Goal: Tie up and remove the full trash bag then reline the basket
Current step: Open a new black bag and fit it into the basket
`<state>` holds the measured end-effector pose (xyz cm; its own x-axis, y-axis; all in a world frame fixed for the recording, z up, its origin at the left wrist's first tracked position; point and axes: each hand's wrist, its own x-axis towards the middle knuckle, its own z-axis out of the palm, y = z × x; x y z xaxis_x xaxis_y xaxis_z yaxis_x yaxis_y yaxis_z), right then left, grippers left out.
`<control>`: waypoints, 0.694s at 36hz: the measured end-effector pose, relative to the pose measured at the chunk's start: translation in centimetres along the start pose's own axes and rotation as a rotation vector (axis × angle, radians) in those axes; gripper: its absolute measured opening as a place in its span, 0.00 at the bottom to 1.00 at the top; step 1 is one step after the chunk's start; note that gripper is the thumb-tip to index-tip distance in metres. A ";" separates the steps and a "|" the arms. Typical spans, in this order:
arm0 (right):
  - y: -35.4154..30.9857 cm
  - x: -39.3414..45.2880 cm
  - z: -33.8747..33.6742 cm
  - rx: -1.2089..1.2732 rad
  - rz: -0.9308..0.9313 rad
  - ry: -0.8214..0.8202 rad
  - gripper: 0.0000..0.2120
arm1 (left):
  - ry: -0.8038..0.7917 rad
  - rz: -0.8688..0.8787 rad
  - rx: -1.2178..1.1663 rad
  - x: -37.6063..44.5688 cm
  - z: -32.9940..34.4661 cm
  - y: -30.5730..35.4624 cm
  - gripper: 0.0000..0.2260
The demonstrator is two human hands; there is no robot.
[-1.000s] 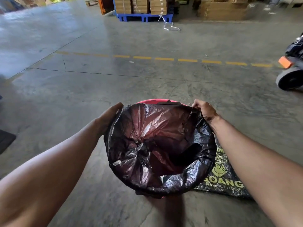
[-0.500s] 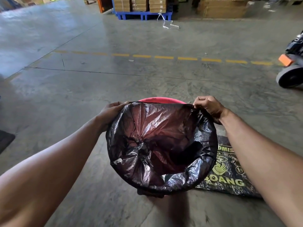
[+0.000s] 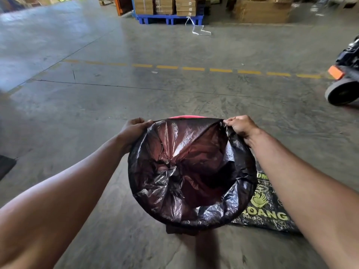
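A thin black bag [image 3: 191, 171] lines a red basket whose far rim [image 3: 184, 116] shows just above the plastic. The bag's mouth is folded over the near and side rim, and its far edge is stretched in a straight line short of the far rim. My left hand [image 3: 134, 129] grips the bag's edge at the far left. My right hand [image 3: 240, 126] pinches the edge at the far right. The bag's inside looks loose and crumpled with nothing in it.
A flat black printed bag [image 3: 266, 208] with yellow lettering lies on the concrete floor to the right of the basket. A wheeled vehicle [image 3: 343, 90] stands at the far right. Cardboard boxes on a blue pallet [image 3: 169, 18] sit far ahead, past a dashed yellow floor line.
Both hands have shifted a little along the far edge and pulled it taut, so the bag's far edge now runs straighter across the opening. The basket has stayed in place.
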<state>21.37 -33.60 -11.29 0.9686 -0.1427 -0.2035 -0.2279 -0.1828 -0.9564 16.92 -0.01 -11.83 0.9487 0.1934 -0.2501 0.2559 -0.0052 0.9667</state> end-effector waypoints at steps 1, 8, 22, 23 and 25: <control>0.0 0.0 0.0 -0.002 0.008 -0.002 0.11 | 0.010 -0.014 0.001 0.0 0.0 -0.1 0.12; -0.6 0.1 -0.1 0.094 0.131 -0.118 0.13 | -0.027 -0.097 0.040 0.6 -0.7 -0.1 0.10; -0.2 0.1 -0.2 -0.224 0.191 -0.352 0.14 | -0.062 -0.200 0.117 -0.4 -1.3 -1.3 0.02; -0.2 -0.1 -0.2 -0.228 0.180 -0.369 0.13 | -0.017 -0.220 0.116 -0.4 -1.4 -1.6 0.02; 0.0 -0.4 -0.5 -0.205 0.182 -0.357 0.10 | 0.057 -0.225 0.167 -0.5 -1.5 -2.1 0.04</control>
<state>20.88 -34.04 -11.13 0.8766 0.1475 -0.4581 -0.3774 -0.3800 -0.8445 15.62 1.42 -13.68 0.8535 0.2631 -0.4497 0.4908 -0.1161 0.8635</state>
